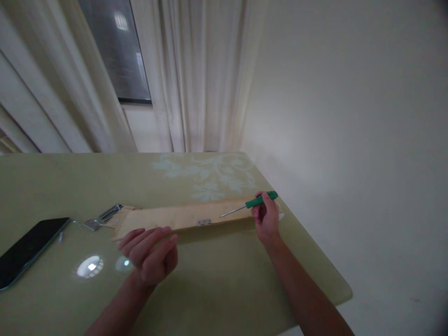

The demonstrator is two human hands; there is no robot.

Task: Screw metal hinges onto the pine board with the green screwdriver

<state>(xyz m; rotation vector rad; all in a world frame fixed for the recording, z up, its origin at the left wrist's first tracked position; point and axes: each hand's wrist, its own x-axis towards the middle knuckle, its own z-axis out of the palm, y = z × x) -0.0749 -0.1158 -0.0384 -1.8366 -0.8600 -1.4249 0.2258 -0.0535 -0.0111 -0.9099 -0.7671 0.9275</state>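
Note:
A long wooden board (182,215) lies across the green table (217,280). A small metal hinge (205,222) sits on its near edge. My right hand (266,219) is closed round a green-handled screwdriver (261,200) at the board's right end, its thin shaft pointing left over the wood. My left hand (150,252) hovers just in front of the board's left part, fingers stretched out together and holding nothing.
A dark phone (28,247) lies at the table's left. Loose metal hinges (103,217) rest by the board's left end. Curtains (196,74) and a window (115,46) stand behind the table. The table's right edge (315,242) drops off near my right hand.

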